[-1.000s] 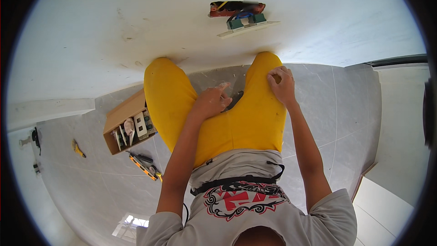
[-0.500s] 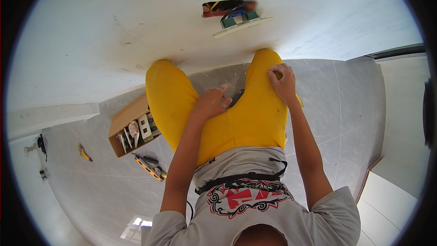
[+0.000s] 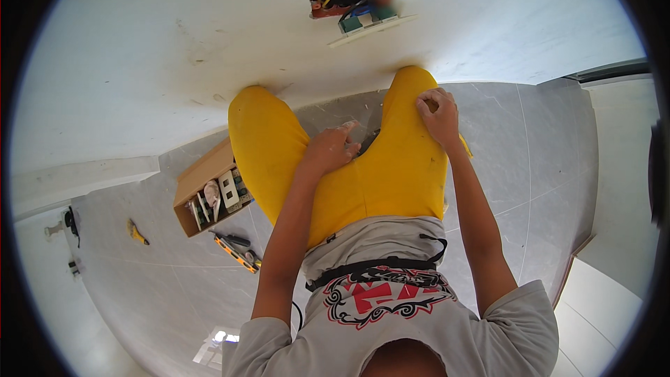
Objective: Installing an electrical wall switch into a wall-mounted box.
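Note:
My left hand point(image 3: 333, 148) rests on the inner side of my left thigh, its index finger stretched out and the others partly bent; I see nothing in it. My right hand point(image 3: 440, 117) lies on my right leg near the knee, fingers loosely curled toward the thumb, and no object shows in them. Both hands look dusty. Ahead, a white socket plate point(image 3: 373, 31) with green backs hangs tilted by its wires in front of a rectangular wall opening point(image 3: 331, 4). Neither hand touches it.
At my left stands an open cardboard box point(image 3: 187, 214) holding white plates and other parts. An orange level point(image 3: 236, 254) and a dark-handled tool lie beside it on the grey tiled floor point(image 3: 157, 269). A yellow tool point(image 3: 137, 232) lies farther left. The white wall point(image 3: 230, 21) is close to my knees.
The view has shifted slightly, so the wall opening and plate sit a little higher and the box farther right. My hands keep their places on my legs.

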Action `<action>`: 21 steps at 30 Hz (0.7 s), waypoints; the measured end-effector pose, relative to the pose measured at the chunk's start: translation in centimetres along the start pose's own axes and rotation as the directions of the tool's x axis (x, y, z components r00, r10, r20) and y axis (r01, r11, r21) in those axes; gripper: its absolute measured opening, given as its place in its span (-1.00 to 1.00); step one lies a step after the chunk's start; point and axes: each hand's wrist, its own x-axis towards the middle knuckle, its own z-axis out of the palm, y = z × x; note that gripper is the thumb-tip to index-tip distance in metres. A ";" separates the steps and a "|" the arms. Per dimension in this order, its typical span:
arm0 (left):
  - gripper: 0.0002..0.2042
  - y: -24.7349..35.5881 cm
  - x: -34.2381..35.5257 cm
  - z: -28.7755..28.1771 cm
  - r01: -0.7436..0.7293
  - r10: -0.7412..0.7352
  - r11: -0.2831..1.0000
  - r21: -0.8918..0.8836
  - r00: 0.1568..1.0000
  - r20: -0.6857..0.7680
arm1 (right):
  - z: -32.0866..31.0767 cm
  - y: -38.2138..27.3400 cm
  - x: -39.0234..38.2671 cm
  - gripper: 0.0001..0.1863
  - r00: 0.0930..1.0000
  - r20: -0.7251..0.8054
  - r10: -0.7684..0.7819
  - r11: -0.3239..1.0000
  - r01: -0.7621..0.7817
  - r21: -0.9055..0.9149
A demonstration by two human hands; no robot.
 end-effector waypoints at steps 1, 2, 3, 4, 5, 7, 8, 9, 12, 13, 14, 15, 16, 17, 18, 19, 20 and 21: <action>-0.47 0.0 0.0 0.0 0.008 -0.008 1.000 0.001 1.000 0.007 | 0.0 0.0 0.0 -0.89 1.000 0.002 -0.011 1.000 0.011 -0.010; -0.47 0.0 0.0 0.0 0.013 -0.013 1.000 0.003 1.000 0.010 | 0.0 0.0 0.0 -0.89 1.000 0.002 -0.014 1.000 0.014 -0.019; -0.47 0.0 0.0 0.0 0.016 -0.016 1.000 0.003 1.000 0.014 | 0.0 0.1 0.0 -0.88 1.000 0.001 -0.018 0.999 0.018 -0.028; -0.46 0.0 0.0 0.0 0.016 -0.016 1.000 0.004 1.000 0.013 | 0.0 0.1 0.0 -0.88 1.000 0.001 -0.022 0.999 0.022 -0.025; -0.46 0.0 0.0 0.0 0.014 -0.014 1.000 0.005 1.000 0.010 | 0.0 0.1 0.0 -0.88 1.000 0.000 -0.026 0.999 0.026 -0.023; -0.46 0.0 0.1 0.1 0.011 -0.011 1.000 0.001 1.000 0.012 | 0.0 0.1 0.0 -0.88 1.000 0.004 -0.021 1.000 0.021 -0.021; -0.46 -0.1 0.1 0.1 0.007 -0.007 1.000 0.000 1.000 0.010 | 0.0 0.1 0.0 -0.88 1.000 0.009 -0.013 1.000 0.013 -0.020; -0.46 -0.1 0.1 0.1 0.005 -0.005 1.000 0.003 1.000 0.011 | 0.0 0.1 0.0 -0.88 1.000 0.007 -0.014 1.000 0.014 -0.017; -0.46 -0.2 0.1 0.2 0.004 -0.004 1.000 0.013 1.000 0.012 | 0.0 0.1 0.0 -0.89 1.000 -0.008 -0.007 1.000 0.007 0.001; -0.46 -0.2 0.1 0.2 0.005 -0.005 1.000 0.019 1.000 0.009 | 0.0 0.1 0.0 -0.89 1.000 -0.011 -0.007 1.000 0.007 0.001; -0.46 -0.1 0.1 0.2 0.005 -0.005 1.000 0.024 1.000 0.007 | 0.0 0.1 0.0 -0.89 1.000 -0.014 -0.008 1.000 0.008 0.000; -0.46 -0.1 0.1 0.1 0.001 -0.002 1.000 0.019 1.000 0.009 | 0.1 0.2 0.0 -0.89 1.000 -0.018 -0.009 1.000 0.009 -0.001; -0.46 -0.1 0.1 0.1 -0.003 0.003 1.000 0.014 1.000 0.011 | 0.1 0.2 0.0 -0.89 1.000 -0.017 -0.008 1.000 0.008 -0.002; -0.46 -0.1 0.1 0.1 0.002 -0.002 1.000 0.013 1.000 0.017 | 0.1 0.2 0.0 -0.89 1.000 -0.014 -0.006 1.000 0.006 -0.002; -0.46 -0.1 0.1 0.1 -0.004 0.004 1.000 0.008 1.000 0.015 | 0.0 0.1 0.1 -0.89 1.000 -0.011 -0.001 1.000 0.001 -0.003; -0.46 0.0 0.0 0.0 -0.001 0.001 1.000 0.008 1.000 0.017 | 0.0 0.1 0.1 -0.89 1.000 -0.010 -0.005 1.000 0.005 0.005; -0.46 0.0 0.0 0.0 -0.003 0.003 1.000 0.005 1.000 0.015 | 0.0 0.1 0.1 -0.90 1.000 -0.008 -0.004 1.000 0.004 0.012; -0.46 0.0 0.0 0.0 0.005 -0.005 1.000 0.010 1.000 0.020 | 0.0 0.1 0.1 -0.90 1.000 -0.005 0.006 1.000 -0.006 0.018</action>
